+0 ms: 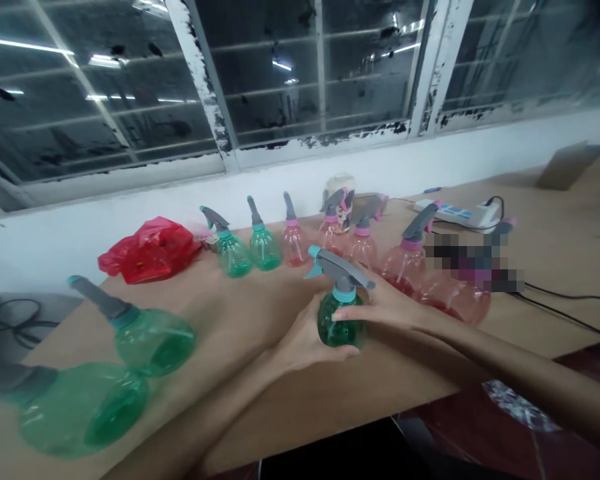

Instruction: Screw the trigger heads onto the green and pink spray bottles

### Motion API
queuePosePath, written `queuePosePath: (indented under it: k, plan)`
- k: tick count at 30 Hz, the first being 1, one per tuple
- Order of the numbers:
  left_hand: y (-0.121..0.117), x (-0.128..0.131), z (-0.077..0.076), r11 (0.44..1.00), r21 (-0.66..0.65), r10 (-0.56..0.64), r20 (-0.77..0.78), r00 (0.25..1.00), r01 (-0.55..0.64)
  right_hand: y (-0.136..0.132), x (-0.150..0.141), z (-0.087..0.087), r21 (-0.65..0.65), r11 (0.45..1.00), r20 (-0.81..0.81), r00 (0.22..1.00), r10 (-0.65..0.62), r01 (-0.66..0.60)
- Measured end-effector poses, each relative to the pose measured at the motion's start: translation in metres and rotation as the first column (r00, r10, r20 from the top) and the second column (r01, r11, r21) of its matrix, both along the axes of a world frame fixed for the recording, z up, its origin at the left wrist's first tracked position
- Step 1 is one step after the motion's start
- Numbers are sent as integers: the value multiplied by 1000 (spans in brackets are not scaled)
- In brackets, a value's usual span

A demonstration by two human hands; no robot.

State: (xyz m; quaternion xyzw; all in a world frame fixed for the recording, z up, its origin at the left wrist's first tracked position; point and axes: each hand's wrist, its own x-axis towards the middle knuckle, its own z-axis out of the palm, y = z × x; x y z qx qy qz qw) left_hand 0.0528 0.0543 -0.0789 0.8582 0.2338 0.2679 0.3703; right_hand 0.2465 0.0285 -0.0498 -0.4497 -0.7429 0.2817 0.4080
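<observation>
Between my two hands is a green spray bottle (344,293) with a grey and teal trigger head, upright near the front of the table. My left hand (305,337) wraps the lower left side of its body, thumb across the front. My right hand (380,303) closes round its upper right side, just under the collar. Two larger-looking green spray bottles (155,340) stand at the left, nearer to me. Behind my hands a curved row holds two green bottles (265,248) and several pink ones (363,247) with pink collars.
A crumpled red plastic bag (155,250) lies at the back left. A patterned cup (341,190) stands behind the pink bottles. On the right are a white power strip (460,212), black cables (560,293) and a cardboard piece (563,167). The table (260,307) meets a white wall with windows.
</observation>
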Motion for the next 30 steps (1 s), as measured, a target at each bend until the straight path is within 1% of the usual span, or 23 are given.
queuePosePath:
  k: [2, 4, 7, 9, 12, 14, 17, 20, 22, 26, 30]
  plan:
    - [6, -2, 0, 999, 45, -21, -10, 1000, 22, 7, -2, 4, -38, 993, -67, 992, 108, -110]
    - [11, -7, 1, 996, 82, -22, -31, 999, 24, 14, -10, 8, -62, 981, -107, 978, 179, -186]
    - [17, -15, 0, 994, 110, 17, -75, 997, -8, 24, -28, 11, -84, 969, -157, 964, 216, -231]
    - [19, -18, -3, 990, 129, 67, -87, 994, -56, 33, -40, 10, -80, 965, -243, 944, 223, -249]
    - [20, -21, -8, 983, 129, 140, -38, 989, -134, 47, -52, 4, -54, 967, -377, 902, 212, -250]
    - [20, -21, -10, 980, 117, 161, 17, 987, -162, 55, -56, 1, -43, 970, -408, 890, 203, -241]
    - [18, -20, -7, 977, 77, 192, 90, 977, -199, 63, -58, -2, -3, 978, -375, 907, 192, -208]
    - [17, -20, -5, 963, -6, 269, 107, 957, -270, 67, -63, -1, 72, 991, -316, 940, 132, -115]
    - [17, -20, -5, 946, -36, 324, 115, 939, -322, 70, -68, 1, 111, 991, -306, 946, 109, -79]
    - [22, -23, -7, 915, -25, 404, 121, 907, -404, 81, -78, 5, 143, 982, -312, 936, 161, -121]
    - [30, -26, -8, 908, 3, 416, 127, 900, -420, 92, -87, 6, 171, 976, -346, 919, 187, -135]
